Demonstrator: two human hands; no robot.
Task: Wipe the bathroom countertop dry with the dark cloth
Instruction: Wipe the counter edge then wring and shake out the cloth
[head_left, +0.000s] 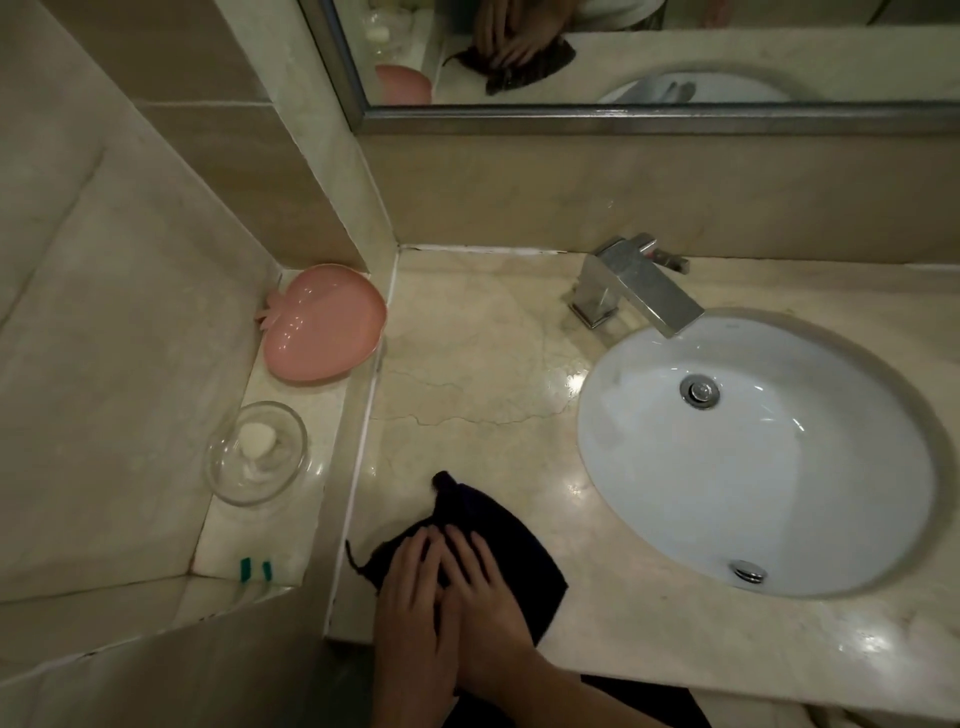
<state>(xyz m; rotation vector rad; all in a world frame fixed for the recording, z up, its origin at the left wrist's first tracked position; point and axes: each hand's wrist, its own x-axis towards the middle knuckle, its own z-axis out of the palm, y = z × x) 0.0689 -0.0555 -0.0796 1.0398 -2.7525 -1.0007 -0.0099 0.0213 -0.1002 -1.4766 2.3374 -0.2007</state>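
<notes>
The dark cloth (483, 514) lies flat on the beige marble countertop (467, 364), near its front left corner. My left hand (415, 597) and my right hand (485, 592) press down on the cloth side by side, fingers straight and pointing away from me. The left hand partly overlaps the right. Wet, shiny patches show on the countertop near the sink.
A white oval sink (753, 457) with a chrome faucet (634, 283) fills the right side. On a lower ledge to the left stand a pink fruit-shaped dish (324, 330), a glass soap dish (257, 452) and toothbrush handles (254, 569). A mirror (649, 52) hangs above.
</notes>
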